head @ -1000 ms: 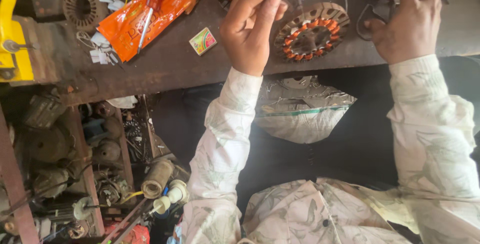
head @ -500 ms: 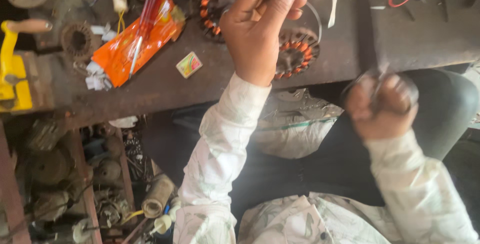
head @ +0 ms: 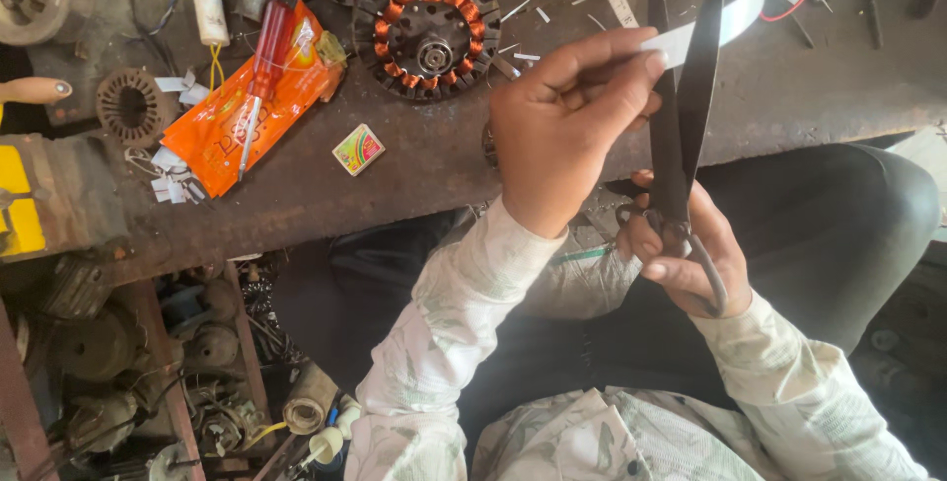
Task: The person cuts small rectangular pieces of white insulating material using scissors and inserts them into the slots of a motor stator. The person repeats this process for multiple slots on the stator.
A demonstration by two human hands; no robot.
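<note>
— Starting at the left, what lies on the workbench (head: 414,185)?
— An orange packet (head: 232,121) with a red screwdriver (head: 264,67) across it, then a copper-wound stator (head: 426,25).
— And the hands?
— The left hand (head: 562,126) pinches a white strip (head: 725,22) between thumb and fingers. The right hand (head: 686,249) (lower, over the lap) has its fingers closed through the handles of black scissors (head: 681,96), blades parted around the strip.

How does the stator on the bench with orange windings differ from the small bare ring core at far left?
The wound stator is larger, with orange coils around a central hub; the ring core is smaller, has no coils and an open centre. The stator is dark; the core looks rusty brown. Both are round, slotted and lie flat on the workbench.
</note>
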